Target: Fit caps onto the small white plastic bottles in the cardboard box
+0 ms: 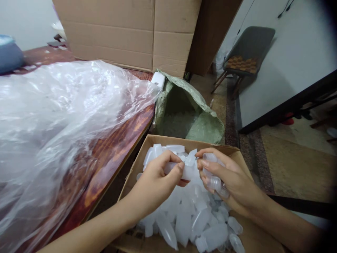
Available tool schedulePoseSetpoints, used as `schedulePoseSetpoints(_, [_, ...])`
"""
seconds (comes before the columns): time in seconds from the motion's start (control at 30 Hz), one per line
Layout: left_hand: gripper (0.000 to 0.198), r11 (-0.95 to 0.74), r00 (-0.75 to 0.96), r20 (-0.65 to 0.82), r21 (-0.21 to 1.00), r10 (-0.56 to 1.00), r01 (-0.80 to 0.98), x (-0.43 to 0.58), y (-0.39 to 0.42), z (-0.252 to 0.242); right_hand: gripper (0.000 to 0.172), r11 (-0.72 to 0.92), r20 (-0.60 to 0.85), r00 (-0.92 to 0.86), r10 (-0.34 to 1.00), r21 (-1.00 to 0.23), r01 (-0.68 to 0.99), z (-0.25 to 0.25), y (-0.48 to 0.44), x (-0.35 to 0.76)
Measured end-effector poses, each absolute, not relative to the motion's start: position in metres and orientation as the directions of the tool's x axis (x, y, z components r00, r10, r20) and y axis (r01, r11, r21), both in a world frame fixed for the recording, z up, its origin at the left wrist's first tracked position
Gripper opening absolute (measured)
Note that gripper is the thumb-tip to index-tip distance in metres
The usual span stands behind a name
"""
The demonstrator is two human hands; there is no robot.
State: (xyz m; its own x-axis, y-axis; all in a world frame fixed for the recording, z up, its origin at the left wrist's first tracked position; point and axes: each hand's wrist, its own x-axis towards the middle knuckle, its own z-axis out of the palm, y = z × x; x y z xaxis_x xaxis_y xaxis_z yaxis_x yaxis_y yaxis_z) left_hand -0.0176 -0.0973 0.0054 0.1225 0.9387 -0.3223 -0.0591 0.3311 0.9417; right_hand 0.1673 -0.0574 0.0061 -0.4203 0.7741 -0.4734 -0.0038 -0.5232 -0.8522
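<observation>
Many translucent white plastic bottles [183, 218] fill a cardboard box [226, 147] at the lower middle. Over the box, my left hand [164, 175] has its thumb and fingers closed around one translucent bottle [187, 173], which points to the right. My right hand [226, 175] is curled around several small clear plastic pieces [214, 182] with threaded necks. The hands are a short way apart, both above the heap. Part of the bottle in my left hand is covered by its fingers.
A wooden table [126, 144] under clear plastic sheeting [65, 105] lies to the left. Beyond the box stands an open green woven sack [205, 123]. A large carton [113, 31] is behind, and a chair [247, 49] stands at the back right.
</observation>
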Motion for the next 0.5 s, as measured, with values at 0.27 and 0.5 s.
schedulePoseSetpoints(0.27, [0.022,0.272,-0.003,-0.276,0.949,0.961,-0.162,-0.0203,-0.0954,0.0079,0.03,0.028,-0.209,-0.456,0.865,-0.887,0.46,0.0057,-0.0568,0.1716])
schedulePoseSetpoints(0.5, [0.029,0.415,0.212,-0.371,0.881,0.904,-0.227,-0.0188,-0.0981,0.0095,0.027,0.702,0.338,-0.656,0.674,-0.57,0.427,0.0029,-0.0629,0.1756])
